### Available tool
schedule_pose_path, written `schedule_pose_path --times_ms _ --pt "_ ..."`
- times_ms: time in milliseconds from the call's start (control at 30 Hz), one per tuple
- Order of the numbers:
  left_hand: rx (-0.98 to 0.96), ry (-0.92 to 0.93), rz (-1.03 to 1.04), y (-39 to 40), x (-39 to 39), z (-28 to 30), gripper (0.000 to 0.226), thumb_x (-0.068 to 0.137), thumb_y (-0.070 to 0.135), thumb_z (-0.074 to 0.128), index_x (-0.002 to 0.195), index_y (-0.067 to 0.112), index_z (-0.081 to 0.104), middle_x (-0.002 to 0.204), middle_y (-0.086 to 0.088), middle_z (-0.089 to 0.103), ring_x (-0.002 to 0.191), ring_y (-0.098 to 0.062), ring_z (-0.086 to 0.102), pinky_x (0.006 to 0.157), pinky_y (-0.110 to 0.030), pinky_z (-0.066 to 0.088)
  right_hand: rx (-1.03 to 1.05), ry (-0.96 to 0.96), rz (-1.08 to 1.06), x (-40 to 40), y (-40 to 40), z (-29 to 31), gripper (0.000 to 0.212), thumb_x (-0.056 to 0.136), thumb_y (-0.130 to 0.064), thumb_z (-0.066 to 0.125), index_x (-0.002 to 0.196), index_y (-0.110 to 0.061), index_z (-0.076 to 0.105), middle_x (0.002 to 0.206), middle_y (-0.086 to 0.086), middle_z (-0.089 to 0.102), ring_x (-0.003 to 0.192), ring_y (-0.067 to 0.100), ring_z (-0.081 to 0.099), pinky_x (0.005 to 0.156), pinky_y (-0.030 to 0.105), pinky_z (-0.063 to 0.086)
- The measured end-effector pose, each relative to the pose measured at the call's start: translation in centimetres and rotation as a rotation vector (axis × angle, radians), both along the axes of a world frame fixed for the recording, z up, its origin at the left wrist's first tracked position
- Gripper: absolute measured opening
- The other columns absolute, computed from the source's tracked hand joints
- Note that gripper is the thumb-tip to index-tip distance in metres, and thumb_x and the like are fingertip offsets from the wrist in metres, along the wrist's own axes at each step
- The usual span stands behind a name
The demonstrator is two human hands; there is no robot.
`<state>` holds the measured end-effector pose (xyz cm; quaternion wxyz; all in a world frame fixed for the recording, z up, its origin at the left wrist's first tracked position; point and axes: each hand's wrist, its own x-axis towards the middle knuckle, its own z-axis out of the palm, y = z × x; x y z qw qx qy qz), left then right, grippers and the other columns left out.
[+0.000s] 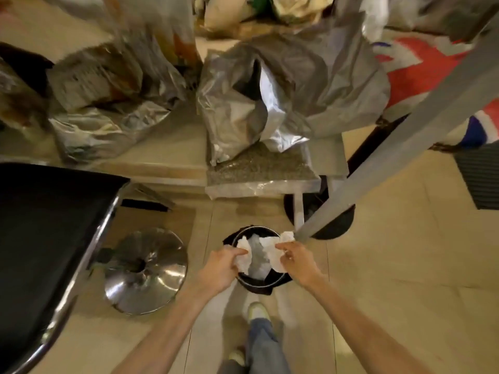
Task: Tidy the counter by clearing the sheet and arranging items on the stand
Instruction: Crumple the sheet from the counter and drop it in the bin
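A crumpled white sheet (pixel 258 252) hangs over a small round bin (pixel 252 283) with a black liner on the floor. My left hand (pixel 225 265) grips the sheet's left edge. Its right edge is pinched by my right hand (pixel 295 259). The middle of the sheet sags into the bin's mouth. Both hands are right above the bin's rim.
A low metal stand (pixel 172 160) behind the bin carries grey plastic bags (pixel 297 85) and a packet of grains (pixel 259 168). A black chair (pixel 48 238) with a chrome base (pixel 145 271) stands left. A grey metal leg (pixel 391 157) slants down at right. My shoe (pixel 258 310) is just below the bin.
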<state>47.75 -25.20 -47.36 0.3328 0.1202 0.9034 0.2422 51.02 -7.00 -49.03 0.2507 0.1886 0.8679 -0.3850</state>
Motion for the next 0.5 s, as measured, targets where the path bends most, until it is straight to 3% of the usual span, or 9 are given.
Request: schedule_pose_path --times_ms 133,267,333,500 --pt "0.019 0.004 -0.016 1.2 0.0 -8.7 0.042 0.090 0.000 0.041 0.128 0.013 0.051 0.125 -0.011 0.053 0.118 -0.024 0.051 0.092 -0.022 0.038 -0.020 -0.059 -0.026 -0.4 0.2 -9.2 0.040 0.089 0.001 0.041 0.125 -0.008 0.052 0.136 0.015 0.047 0.120 0.030 0.050 0.095 0.027 0.039" --pt "-0.074 0.041 -0.102 2.2 -0.3 -18.6 0.030 0.090 0.016 0.043 0.119 0.013 0.054 0.111 -0.011 0.052 0.100 -0.026 0.054 0.092 -0.033 0.045 -0.042 -0.118 -0.001 -1.1 0.4 -18.4 0.040 0.090 -0.003 0.040 0.129 -0.011 0.049 0.139 0.012 0.045 0.119 0.029 0.051 0.097 0.029 0.042" --pt "-0.104 0.016 -0.131 2.9 -0.7 -22.4 0.032 0.092 0.012 0.042 0.123 0.013 0.050 0.123 -0.011 0.047 0.102 -0.027 0.056 0.090 -0.033 0.047 -0.052 -0.136 0.002 -1.1 0.3 -22.2 0.040 0.090 -0.002 0.040 0.128 -0.012 0.049 0.138 0.011 0.046 0.115 0.028 0.053 0.094 0.030 0.044" --pt "-0.184 -0.005 -0.238 3.6 -1.1 -28.9 0.044 0.089 0.001 0.043 0.131 0.011 0.041 0.138 -0.012 0.042 0.118 -0.029 0.050 0.094 -0.039 0.048 -0.044 -0.178 0.040 -0.9 0.2 -28.3 0.045 0.089 -0.001 0.039 0.132 -0.014 0.044 0.141 0.011 0.045 0.127 0.027 0.045 0.105 0.033 0.040"
